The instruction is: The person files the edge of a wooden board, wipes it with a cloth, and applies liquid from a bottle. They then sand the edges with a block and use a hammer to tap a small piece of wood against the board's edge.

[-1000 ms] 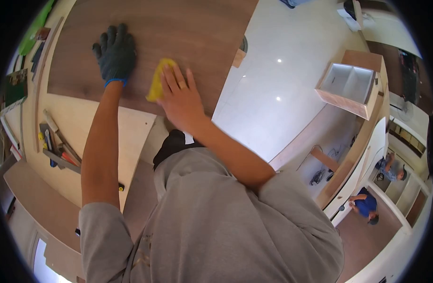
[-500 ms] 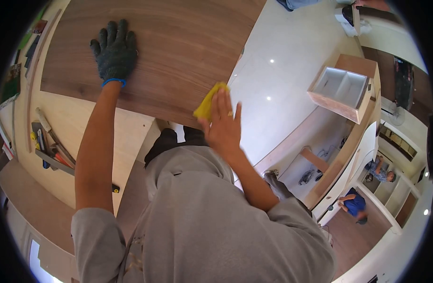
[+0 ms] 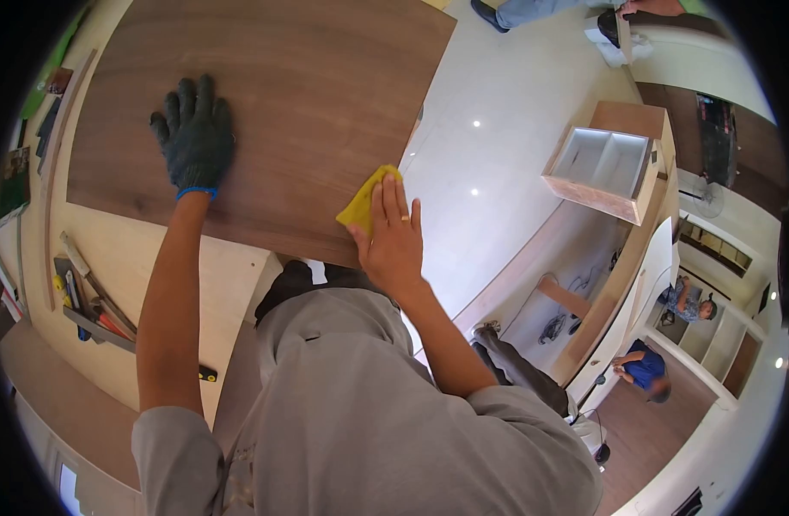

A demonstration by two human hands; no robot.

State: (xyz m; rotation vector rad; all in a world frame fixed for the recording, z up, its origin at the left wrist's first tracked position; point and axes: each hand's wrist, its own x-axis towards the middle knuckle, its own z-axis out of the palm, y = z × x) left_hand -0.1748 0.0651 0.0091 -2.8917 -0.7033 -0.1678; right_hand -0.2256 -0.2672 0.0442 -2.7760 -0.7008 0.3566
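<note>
A large dark walnut-coloured wood panel [image 3: 291, 95] lies flat on a pale plywood workbench [image 3: 231, 284]. My left hand [image 3: 192, 138], in a dark knit glove with a blue cuff, rests flat on the panel with fingers spread, holding nothing. My bare right hand [image 3: 390, 236], with a ring on one finger, presses a yellow cloth [image 3: 363, 202] onto the panel's near right corner. The cloth is partly hidden under my fingers.
Hand tools [image 3: 85, 305] lie at the workbench's left edge. On the white floor to the right stands an open wooden box with white compartments [image 3: 605, 163]. Two people [image 3: 648, 370] crouch at lower right beside cabinet frames [image 3: 609, 310]. Another person's legs [image 3: 532, 10] show at the top.
My right hand swept the yellow cloth from the panel's middle to its near right corner. My left hand stayed flat on the panel; the view shifted.
</note>
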